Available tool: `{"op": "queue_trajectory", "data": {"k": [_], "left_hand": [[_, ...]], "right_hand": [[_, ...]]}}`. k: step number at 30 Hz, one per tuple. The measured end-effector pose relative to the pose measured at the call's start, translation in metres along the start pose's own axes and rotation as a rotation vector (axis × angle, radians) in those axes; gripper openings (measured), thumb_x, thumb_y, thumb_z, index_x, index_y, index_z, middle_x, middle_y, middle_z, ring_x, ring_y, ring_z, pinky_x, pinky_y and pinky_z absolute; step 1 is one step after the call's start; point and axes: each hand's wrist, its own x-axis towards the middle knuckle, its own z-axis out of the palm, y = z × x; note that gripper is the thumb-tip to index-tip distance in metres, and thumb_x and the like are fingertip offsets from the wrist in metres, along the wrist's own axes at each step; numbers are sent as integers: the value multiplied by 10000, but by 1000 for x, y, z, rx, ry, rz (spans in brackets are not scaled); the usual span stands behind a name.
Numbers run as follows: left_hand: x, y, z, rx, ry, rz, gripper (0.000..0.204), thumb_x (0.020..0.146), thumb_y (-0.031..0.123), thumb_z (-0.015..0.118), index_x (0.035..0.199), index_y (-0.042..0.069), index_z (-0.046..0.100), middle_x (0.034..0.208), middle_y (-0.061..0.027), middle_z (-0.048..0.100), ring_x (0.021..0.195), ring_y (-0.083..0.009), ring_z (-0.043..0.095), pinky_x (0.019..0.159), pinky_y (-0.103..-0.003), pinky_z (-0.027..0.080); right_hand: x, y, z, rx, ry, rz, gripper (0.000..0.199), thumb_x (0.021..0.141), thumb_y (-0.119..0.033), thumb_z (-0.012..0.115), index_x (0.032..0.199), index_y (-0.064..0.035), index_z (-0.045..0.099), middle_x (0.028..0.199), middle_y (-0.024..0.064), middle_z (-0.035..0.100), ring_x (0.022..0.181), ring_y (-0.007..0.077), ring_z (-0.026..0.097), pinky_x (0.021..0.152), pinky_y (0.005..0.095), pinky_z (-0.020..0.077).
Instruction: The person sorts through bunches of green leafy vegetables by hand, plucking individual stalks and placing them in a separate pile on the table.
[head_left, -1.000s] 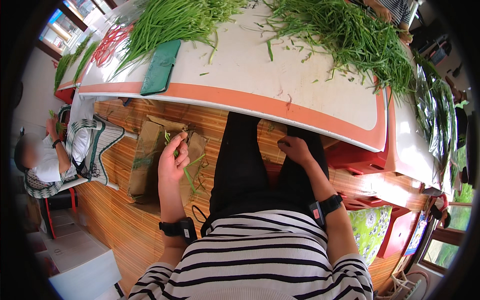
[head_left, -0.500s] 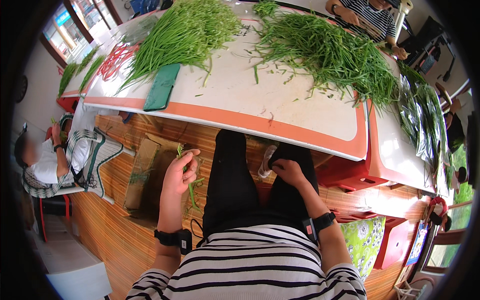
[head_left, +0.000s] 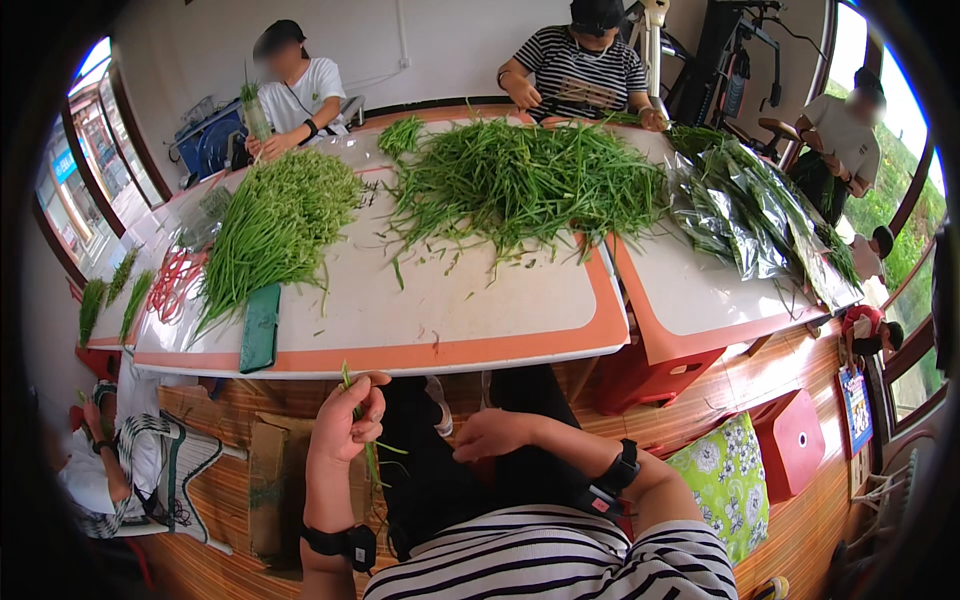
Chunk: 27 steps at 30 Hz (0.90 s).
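My left hand (head_left: 345,418) is closed around a few thin green stalks (head_left: 372,465), held upright just off the table's front edge. Their tips poke out above the fingers and their lower ends hang below the palm. Over my lap, to the right of it, is my right hand (head_left: 497,434), its fingers curled together and pointing left. Nothing shows in its grip, though its underside is hidden. Across the white table with an orange border (head_left: 470,345) lie a pile of long stalks with pale buds (head_left: 280,215) and a wide heap of loose green leaves (head_left: 520,180).
A dark green phone case (head_left: 260,330) lies at the table's near left edge, close to red ties (head_left: 178,285). Clear bags of greens (head_left: 735,205) lie on the right table. Below stand a cardboard box (head_left: 268,480) and red stools (head_left: 655,380). Several people sit around.
My view has tilted up, showing more of the room and the people across the table. My right hand has come off my knee and moved left toward my left hand, which still holds the stalks.
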Motion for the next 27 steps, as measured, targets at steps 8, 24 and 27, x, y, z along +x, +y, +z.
{"op": "queue_trajectory", "data": {"k": [8, 24, 27], "left_hand": [[81, 64, 72, -1, -289, 22, 299, 947, 274, 395, 1081, 40, 524, 610, -15, 467, 384, -54, 277, 356, -204, 239], [228, 72, 43, 101, -301, -217, 271, 941, 280, 404, 1063, 76, 535, 668, 5, 470, 443, -63, 307, 375, -196, 253], [228, 68, 48, 93, -356, -279, 280, 936, 281, 416, 1055, 55, 529, 677, -19, 474, 447, -86, 313, 391, -219, 273]], "right_hand": [[-23, -56, -139, 424, 361, -148, 262, 909, -220, 506, 1012, 1, 602, 751, 40, 624, 681, 78, 573, 620, 220, 464], [95, 22, -291, -723, 1020, -15, 323, 765, -285, 610, 1022, -90, 596, 1012, 101, 576, 1036, 315, 477, 865, 426, 395], [141, 23, -300, -759, 889, -11, 366, 792, -364, 572, 1062, -119, 588, 1091, 80, 559, 1101, 300, 443, 892, 456, 369]]}}
